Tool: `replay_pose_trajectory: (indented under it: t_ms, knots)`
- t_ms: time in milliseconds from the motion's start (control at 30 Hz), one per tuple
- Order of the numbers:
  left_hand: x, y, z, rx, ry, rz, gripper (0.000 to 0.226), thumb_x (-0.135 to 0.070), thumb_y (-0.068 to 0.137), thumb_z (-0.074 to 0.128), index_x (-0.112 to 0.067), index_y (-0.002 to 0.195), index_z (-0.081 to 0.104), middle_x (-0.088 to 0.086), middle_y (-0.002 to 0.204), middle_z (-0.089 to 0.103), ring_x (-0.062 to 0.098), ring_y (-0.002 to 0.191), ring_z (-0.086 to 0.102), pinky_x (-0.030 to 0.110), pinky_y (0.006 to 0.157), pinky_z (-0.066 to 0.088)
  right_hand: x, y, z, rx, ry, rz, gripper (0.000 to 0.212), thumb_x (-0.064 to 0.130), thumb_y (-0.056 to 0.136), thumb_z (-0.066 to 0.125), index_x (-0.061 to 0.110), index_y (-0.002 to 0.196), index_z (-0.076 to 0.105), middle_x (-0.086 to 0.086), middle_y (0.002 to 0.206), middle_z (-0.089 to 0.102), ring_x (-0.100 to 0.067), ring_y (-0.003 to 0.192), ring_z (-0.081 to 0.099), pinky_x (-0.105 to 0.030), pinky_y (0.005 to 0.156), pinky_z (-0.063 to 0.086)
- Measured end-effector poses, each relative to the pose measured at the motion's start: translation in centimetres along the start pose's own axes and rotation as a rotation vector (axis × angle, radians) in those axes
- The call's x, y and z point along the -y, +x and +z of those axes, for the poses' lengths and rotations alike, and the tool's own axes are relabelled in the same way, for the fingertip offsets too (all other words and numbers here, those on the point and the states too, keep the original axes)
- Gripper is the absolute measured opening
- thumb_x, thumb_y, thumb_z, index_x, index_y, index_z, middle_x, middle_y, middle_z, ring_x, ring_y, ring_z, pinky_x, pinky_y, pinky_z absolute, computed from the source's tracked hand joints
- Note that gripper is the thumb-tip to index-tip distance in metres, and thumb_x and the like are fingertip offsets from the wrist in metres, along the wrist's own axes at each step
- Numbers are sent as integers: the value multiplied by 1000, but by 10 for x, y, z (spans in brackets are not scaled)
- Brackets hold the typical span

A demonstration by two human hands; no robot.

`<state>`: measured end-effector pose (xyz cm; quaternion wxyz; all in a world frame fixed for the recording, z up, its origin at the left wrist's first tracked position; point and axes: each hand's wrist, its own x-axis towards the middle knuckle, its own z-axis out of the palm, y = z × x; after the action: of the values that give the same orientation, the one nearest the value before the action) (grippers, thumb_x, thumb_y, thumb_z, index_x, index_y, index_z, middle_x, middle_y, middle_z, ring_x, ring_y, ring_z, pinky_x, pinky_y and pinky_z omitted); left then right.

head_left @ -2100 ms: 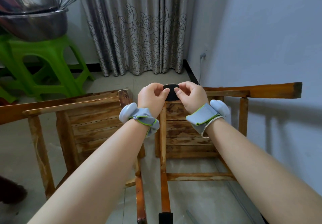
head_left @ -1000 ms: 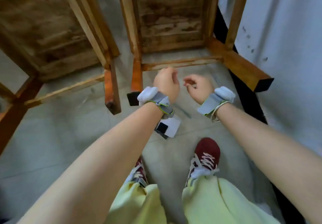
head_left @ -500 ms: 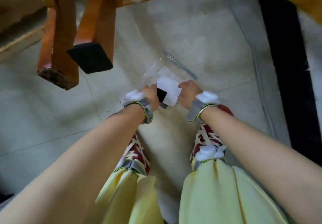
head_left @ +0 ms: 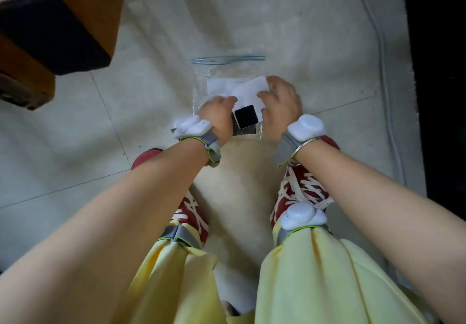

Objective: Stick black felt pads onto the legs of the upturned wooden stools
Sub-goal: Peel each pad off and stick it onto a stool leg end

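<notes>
Your left hand (head_left: 219, 116) fingers are curled round the white backing sheet (head_left: 248, 90), right by one loose black felt pad (head_left: 246, 116); your right hand (head_left: 282, 107) fingers lie spread and relaxed on that same sheet, which sits on a clear zip bag (head_left: 222, 71) on the tiled floor (head_left: 75, 142). Count's one stool leg (head_left: 63, 8) top left with one pad (head_left: 48, 34) already stuck on; two red shoes (head_left: 300, 187) right below your wrists.
</notes>
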<state>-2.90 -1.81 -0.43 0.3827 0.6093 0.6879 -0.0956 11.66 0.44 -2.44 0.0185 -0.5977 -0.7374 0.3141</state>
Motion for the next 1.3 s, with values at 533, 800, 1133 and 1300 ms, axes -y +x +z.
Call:
replay_pose_trajectory:
  t_ms: [533,800,1133,1300]
  knots:
    - [6,5,6,79,362,109,57,-11,78,51,-13,132,35,13,132,34,34,119,34,40,84,43,-6,-2,-3,351,412,108,21,-7,73,59,12,68,52,-3,66,54,-20,64,47,-23,56,34]
    - [-48,13,-50,-475,-358,-61,31,-23,94,40,-4,105,62,22,109,61,34,103,54,29,82,33,-1,26,-64,156,736,192,45,-15,78,53,28,68,42,5,63,44,7,44,48,-8,48,37]
    - [-162,6,-209,-725,-737,91,22,-18,88,54,-6,102,67,17,101,70,30,96,62,27,77,39,68,75,-238,-414,836,-2,24,-8,81,54,-4,104,59,1,72,55,10,51,51,-7,58,41]
    - [-195,-15,-285,-833,-738,234,25,-21,86,58,-9,106,67,14,101,73,27,93,67,33,87,53,102,76,-320,-616,778,-133,31,-1,80,59,2,111,60,-5,89,59,3,77,57,-8,77,44]
